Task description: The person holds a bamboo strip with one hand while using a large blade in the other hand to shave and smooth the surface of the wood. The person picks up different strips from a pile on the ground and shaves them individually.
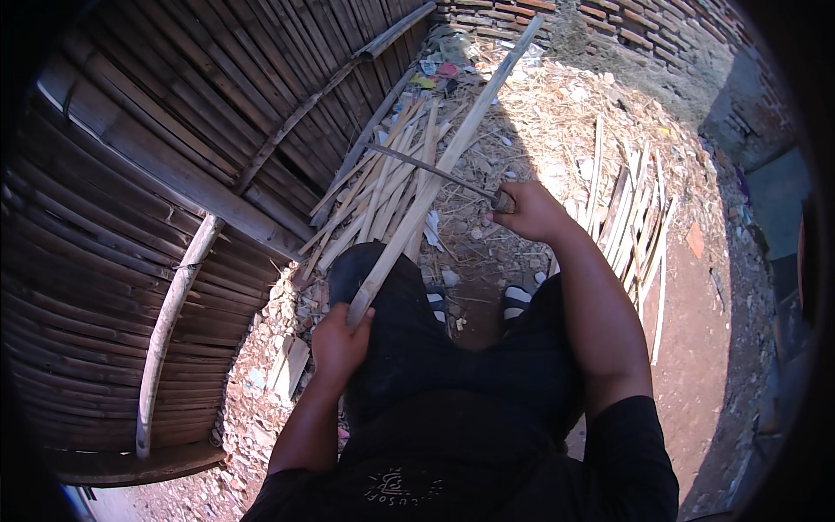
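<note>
My left hand (341,346) is closed round the near end of a long pale bamboo strip (474,122). The strip slants up and away to the right, passing over my left thigh. My right hand (535,211) grips the handle of a long, narrow-bladed knife (470,185). Its dark blade points left and lies across the strip at about mid-length; I cannot tell whether the edge bites into the wood. Beyond my left knee, a heap of split bamboo strips (383,196) lies on the ground.
At the left stands a bamboo-slat wall (174,113) with a pale pole (174,331) on it. More thin strips (639,226) lie to the right. Behind is a brick wall (644,35). Shavings and litter cover the ground around my sandalled feet (517,300).
</note>
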Demonstrator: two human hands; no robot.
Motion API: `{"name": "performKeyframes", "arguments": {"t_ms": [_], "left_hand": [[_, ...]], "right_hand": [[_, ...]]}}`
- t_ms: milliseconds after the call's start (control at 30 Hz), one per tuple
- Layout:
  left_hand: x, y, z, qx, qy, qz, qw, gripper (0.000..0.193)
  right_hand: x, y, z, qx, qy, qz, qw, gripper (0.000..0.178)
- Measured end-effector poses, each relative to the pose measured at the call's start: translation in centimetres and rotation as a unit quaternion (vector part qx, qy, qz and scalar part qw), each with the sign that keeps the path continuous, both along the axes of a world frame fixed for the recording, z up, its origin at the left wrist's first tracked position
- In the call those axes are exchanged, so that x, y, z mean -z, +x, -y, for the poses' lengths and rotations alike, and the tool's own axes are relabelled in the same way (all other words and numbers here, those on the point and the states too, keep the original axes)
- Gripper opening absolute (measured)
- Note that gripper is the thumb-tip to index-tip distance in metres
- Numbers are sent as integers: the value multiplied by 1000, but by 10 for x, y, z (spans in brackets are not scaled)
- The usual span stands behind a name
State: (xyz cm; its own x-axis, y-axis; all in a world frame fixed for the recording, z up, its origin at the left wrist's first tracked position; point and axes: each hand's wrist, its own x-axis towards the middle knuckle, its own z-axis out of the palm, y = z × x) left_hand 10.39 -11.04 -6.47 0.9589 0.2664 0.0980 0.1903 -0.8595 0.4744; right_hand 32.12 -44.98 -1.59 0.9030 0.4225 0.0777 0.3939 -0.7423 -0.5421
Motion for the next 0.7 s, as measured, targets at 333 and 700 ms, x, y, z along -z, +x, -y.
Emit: {"name": "performKeyframes", "arguments": {"t_ms": [333,700], "left_hand": [[2,-3,-3,-14,2,8,1000,45],[-1,1,-1,-9,2,-17,1000,45]], "right_hand": [[0,-29,-54,-198,-127,22,972,39],[13,1,-6,-45,-31,32,998,41]]}}
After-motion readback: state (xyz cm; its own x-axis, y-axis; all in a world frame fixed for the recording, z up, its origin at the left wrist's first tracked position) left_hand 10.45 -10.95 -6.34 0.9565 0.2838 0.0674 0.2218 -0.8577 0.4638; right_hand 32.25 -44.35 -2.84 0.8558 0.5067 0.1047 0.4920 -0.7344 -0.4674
